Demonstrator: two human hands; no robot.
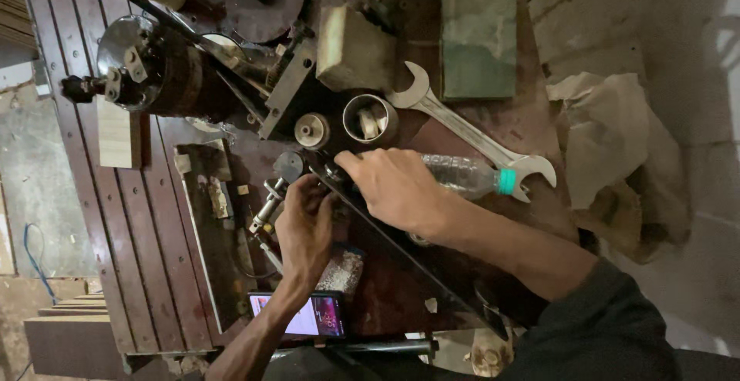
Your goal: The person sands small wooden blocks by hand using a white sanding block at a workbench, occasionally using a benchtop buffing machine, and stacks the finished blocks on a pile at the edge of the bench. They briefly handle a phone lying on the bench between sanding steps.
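Both hands' fingers close on a dark metal bar (362,204): left hand (304,227), right hand (397,188).

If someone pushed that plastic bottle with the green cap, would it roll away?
Probably. The plastic bottle lies on its side and is round, so it could roll. It looks clear and thin, likely light and squashy. The big wrench beside it might stop it.
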